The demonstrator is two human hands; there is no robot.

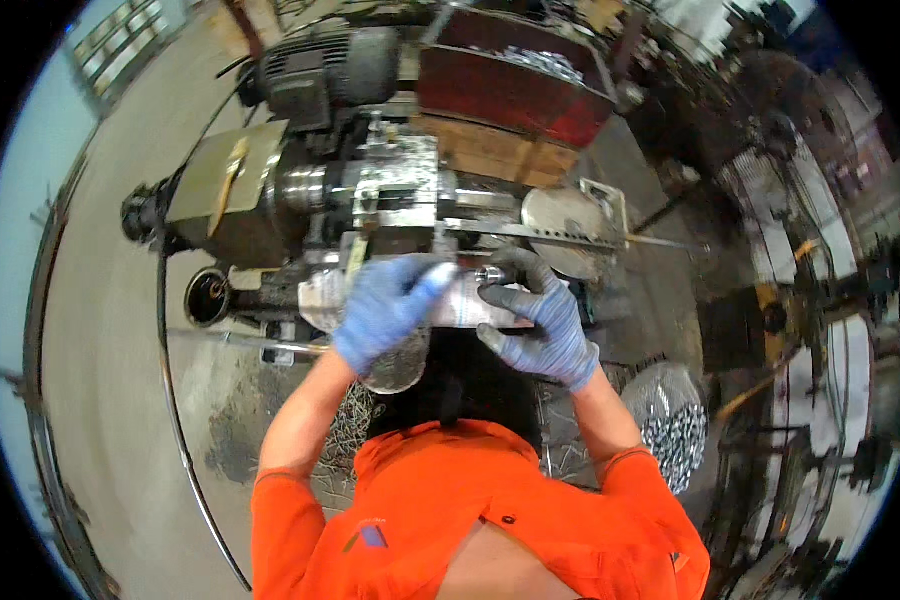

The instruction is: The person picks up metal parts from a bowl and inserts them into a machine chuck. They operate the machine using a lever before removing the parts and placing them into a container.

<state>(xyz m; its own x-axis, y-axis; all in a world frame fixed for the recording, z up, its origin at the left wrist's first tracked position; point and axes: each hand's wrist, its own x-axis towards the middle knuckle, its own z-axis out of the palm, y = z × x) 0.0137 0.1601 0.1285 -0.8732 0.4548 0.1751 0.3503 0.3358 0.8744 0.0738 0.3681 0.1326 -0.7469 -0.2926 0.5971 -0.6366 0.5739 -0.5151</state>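
Note:
My right hand, in a blue-grey knit glove with dark fingers, holds a small shiny cylindrical metal part at its fingertips, its thumb held apart below. Just left of that part is my left hand, gloved in blue. Its fingers are curled together and slightly blurred, so what they hold, if anything, cannot be made out. A light cloth lies beneath and between the hands. Directly beyond them stands a lathe-like machine with a bright metal block and a long slotted bar reaching right.
An electric motor sits at the machine's back left, near a red bin of metal parts. A handwheel juts out at left. Metal shavings litter the floor; a clear bag of small metal parts lies at right.

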